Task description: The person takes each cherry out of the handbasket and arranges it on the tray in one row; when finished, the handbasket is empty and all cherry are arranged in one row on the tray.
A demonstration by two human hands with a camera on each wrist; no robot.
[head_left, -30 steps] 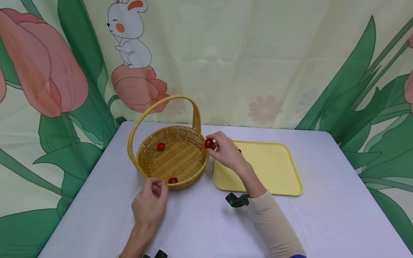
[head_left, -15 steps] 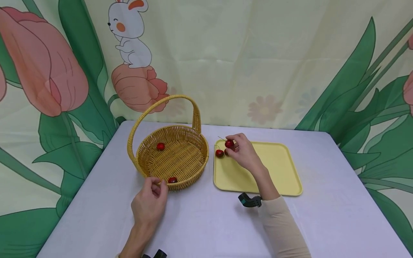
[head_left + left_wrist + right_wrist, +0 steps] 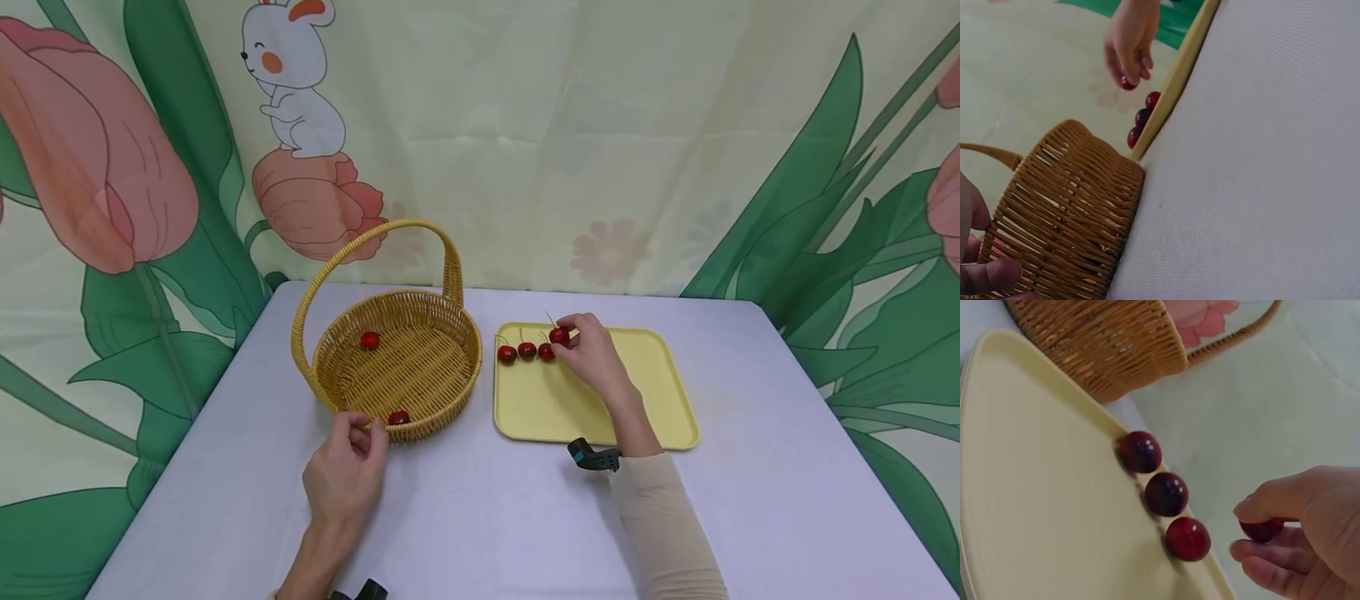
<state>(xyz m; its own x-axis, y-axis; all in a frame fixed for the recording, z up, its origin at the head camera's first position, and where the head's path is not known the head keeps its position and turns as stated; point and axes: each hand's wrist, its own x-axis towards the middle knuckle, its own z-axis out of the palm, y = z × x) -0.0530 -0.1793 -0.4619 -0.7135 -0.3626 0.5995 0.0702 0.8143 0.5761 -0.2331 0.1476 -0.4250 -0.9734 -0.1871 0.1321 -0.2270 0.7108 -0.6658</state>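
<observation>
My right hand pinches a dark red cherry by thumb and fingers, stem up, over the far side of the yellow tray. Just left of it, three cherries sit in a row on the tray; the right wrist view shows that row beside the held cherry. My left hand grips the near rim of the wicker basket, thumb and fingers on either side of the wall. Inside the basket lie two cherries, one at the far left and one near the front rim.
The basket's tall arched handle rises above its bowl. Basket and tray stand close side by side on a white tabletop. Behind the table hangs a printed curtain with flowers and a rabbit.
My right hand has moved right from beside the basket's rim to above the tray, carrying the cherry. The row of three cherries is now uncovered. The left hand keeps its place on the basket.
</observation>
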